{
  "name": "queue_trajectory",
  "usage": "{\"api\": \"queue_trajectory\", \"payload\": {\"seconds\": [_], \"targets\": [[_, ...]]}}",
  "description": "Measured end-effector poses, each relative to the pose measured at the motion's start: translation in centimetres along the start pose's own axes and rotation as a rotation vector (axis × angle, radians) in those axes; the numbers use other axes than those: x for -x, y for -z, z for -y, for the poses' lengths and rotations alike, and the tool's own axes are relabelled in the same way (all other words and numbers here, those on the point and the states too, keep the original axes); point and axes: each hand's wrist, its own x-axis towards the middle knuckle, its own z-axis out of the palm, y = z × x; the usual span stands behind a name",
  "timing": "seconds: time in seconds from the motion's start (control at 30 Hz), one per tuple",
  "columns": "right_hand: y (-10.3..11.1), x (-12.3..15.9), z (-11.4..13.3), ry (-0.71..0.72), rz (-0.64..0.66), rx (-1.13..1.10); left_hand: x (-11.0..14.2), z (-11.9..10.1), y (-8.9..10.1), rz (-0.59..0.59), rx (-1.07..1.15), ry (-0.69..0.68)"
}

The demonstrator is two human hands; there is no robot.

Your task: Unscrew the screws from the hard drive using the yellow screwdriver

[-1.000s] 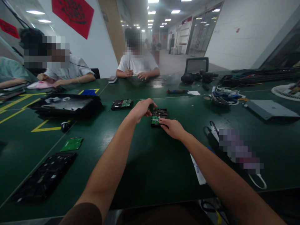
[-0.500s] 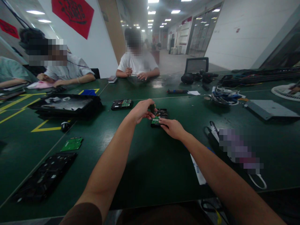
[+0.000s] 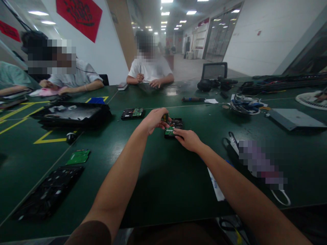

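A black hard drive (image 3: 176,122) with a green circuit board (image 3: 169,131) on its near part lies on the table in front of me. My left hand (image 3: 156,120) is closed around the dark and yellow handle of a screwdriver (image 3: 165,117), held upright over the drive; its tip is hidden. From the right, my right hand (image 3: 188,139) rests with its fingertips on the edge of the drive and board, pressing it from the side. Another drive with a green board (image 3: 132,113) lies to the left of my left hand.
On the left are a black tray (image 3: 74,114), a loose green circuit board (image 3: 78,157) and a black panel (image 3: 51,190). A grey metal box (image 3: 297,119), a cable bundle (image 3: 246,103) and a lanyard strap (image 3: 260,161) lie right. People sit across the table.
The screwdriver handle has turned slightly in my left hand, showing more yellow. Both hands and the hard drive stay in nearly the same place.
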Motion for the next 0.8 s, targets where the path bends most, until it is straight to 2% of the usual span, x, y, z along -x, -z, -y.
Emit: {"api": "queue_trajectory", "payload": {"seconds": [0.2, 0.4, 0.6, 0.8], "targets": [[-0.06, 0.0, -0.03, 0.007, -0.007, 0.004, -0.26, 0.19, 0.18, -0.042, -0.121, -0.093], [0.03, -0.02, 0.02, 0.005, 0.006, 0.002, -0.29, 0.15, -0.11, -0.015, 0.033, 0.009], [-0.17, -0.06, -0.11, 0.008, 0.0, 0.019, -0.27, 0.22, 0.03, -0.007, 0.017, -0.032], [-0.25, -0.09, -0.06, 0.002, 0.008, 0.023, -0.48, 0.38, -0.07, 0.056, 0.075, 0.059]]}}
